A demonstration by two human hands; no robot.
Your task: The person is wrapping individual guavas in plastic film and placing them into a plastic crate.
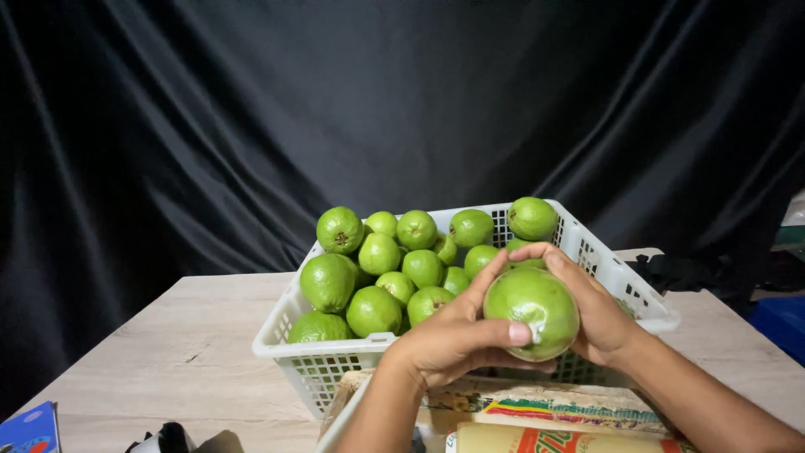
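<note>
Guava (532,312): held above table (168,352), shiny, seemingly film-covered.
Left hand (457,335): fingers curled around it.
Right hand (597,315): fingers cupping it.
Basket (352,361): full of guavas.

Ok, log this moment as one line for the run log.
left hand: holds guava | right hand: cups same guava | white basket: full of guavas, behind | wooden table

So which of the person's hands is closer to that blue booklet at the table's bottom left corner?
The left. The left hand grips the near side of the held guava, on the side toward the blue booklet. The right hand wraps the guava's far side, further away.
</note>
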